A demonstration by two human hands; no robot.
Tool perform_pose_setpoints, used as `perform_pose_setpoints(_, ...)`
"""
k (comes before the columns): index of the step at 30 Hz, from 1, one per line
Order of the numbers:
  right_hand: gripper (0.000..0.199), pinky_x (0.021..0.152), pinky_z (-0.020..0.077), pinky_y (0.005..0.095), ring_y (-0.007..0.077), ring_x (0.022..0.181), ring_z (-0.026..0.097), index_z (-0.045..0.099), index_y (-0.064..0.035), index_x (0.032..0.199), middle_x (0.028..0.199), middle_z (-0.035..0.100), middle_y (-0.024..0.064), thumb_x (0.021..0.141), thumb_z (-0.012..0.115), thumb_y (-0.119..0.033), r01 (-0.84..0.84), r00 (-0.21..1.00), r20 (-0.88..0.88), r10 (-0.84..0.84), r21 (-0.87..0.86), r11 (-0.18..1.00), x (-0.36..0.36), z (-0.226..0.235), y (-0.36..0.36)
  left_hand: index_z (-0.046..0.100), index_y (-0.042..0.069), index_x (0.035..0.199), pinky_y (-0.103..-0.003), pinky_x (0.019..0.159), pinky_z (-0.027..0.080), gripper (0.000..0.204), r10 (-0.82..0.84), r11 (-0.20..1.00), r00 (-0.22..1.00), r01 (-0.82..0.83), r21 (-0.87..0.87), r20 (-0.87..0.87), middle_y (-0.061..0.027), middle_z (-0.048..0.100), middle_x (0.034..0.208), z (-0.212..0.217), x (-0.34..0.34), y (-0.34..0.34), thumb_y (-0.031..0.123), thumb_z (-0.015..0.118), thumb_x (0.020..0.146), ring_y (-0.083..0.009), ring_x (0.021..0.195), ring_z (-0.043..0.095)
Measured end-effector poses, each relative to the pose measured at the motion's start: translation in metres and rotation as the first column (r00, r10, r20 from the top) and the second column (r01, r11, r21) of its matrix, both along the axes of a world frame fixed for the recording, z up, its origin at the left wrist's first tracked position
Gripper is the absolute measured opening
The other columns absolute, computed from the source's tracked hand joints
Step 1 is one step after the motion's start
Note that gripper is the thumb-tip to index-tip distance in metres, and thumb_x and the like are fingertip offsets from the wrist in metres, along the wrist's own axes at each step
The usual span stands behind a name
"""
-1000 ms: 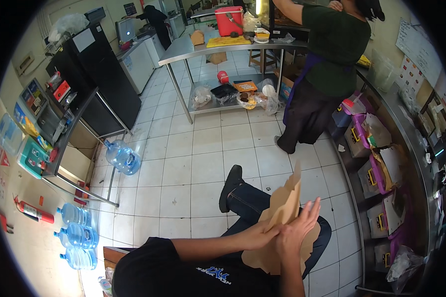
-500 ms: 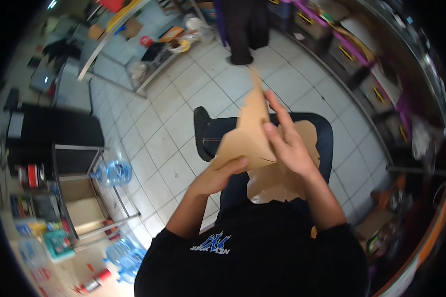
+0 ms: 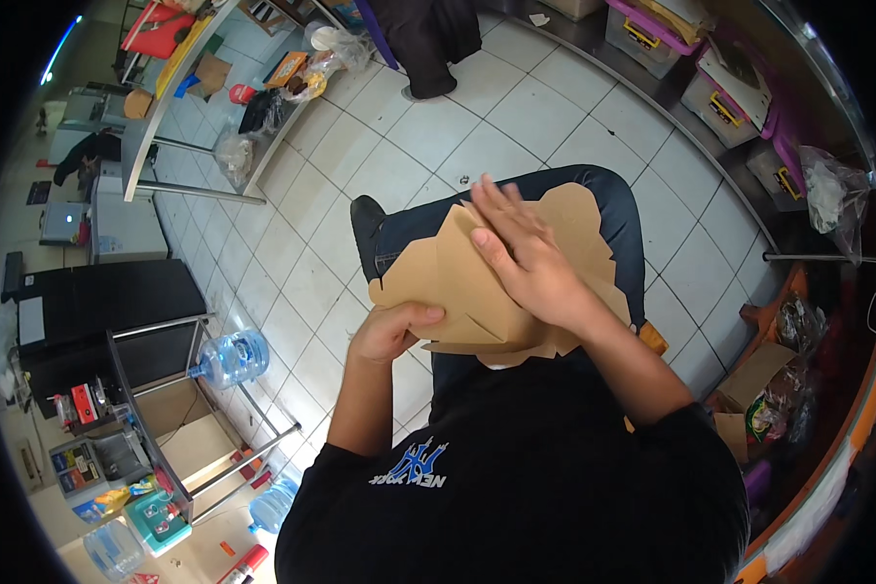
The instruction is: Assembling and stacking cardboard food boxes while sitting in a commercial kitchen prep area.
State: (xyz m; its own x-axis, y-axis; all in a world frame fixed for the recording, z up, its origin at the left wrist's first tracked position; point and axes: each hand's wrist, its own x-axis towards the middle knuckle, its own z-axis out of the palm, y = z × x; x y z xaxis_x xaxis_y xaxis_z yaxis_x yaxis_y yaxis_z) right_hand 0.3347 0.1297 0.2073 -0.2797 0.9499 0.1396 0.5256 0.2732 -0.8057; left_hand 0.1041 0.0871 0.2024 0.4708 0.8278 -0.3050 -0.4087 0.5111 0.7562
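Over my lap I hold a brown cardboard box blank with notched, rounded flaps and cut slits. My left hand is closed on its left edge, thumb on top and fingers hidden underneath. Across the blank's upper right part lies my right hand, palm down, with fingers stretched out and slightly smeared and the thumb apart. Beneath and to the right, more brown cardboard with scalloped edges rests on my thigh; whether it is a separate blank I cannot tell.
Blue water bottles lie by a metal frame on the left. Clear bins with purple lids line a shelf at the upper right. A person's dark-trousered leg stands ahead on the tiled floor. A cardboard box sits at the right.
The cardboard blank has come down from a raised, folded tilt to lie flatter over my lap. My right hand has turned from its edge to lie across its face. The view has shifted.
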Motion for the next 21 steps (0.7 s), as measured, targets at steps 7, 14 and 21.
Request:
perform_pose_setpoints(7,0.039,0.088,0.0504,0.0376,0.0323,0.107,0.066,0.059,0.0001,0.130,0.116,0.067,0.0232,0.104,0.050,-0.029,-0.154,0.845,-0.534,0.017,-0.213,0.965,0.000,0.028,-0.006,0.052,-0.001,0.135,-0.035,0.096,0.051,0.048,-0.013,0.995,0.995,0.004,0.100,0.096,-0.0125,0.062,0.126,0.013,0.004,0.003,0.009,0.061,0.090,-0.0241,0.115,0.062)
perform_pose_setpoints(14,0.027,0.063,0.0549,0.0325,0.0259,0.071,0.070,0.066,-0.0022,0.121,0.086,0.072,0.0151,0.096,0.061,-0.012,0.000,0.971,-0.237,0.041,0.170,0.985,0.010,0.025,0.004,0.053,-0.002,0.134,-0.034,0.093,0.051,0.049,0.115,0.978,0.921,-0.170,-0.118,-0.373,-0.0113,0.063,0.124,0.070,0.040,0.020,0.031,0.061,0.098,-0.0220,0.113,0.063)
perform_pose_setpoints(21,0.039,0.066,0.0607,0.0293,0.0209,0.080,0.072,0.071,-0.0125,0.115,0.113,0.072,0.0096,0.078,0.069,-0.003,-0.229,0.970,0.045,0.240,0.510,0.829,0.035,0.026,0.014,0.055,0.000,0.132,-0.032,0.089,0.052,0.046,0.076,0.996,0.890,-0.088,-0.005,-0.450,-0.0109,0.064,0.121,0.068,0.037,0.022,0.032,0.060,0.099,-0.0202,0.110,0.063)
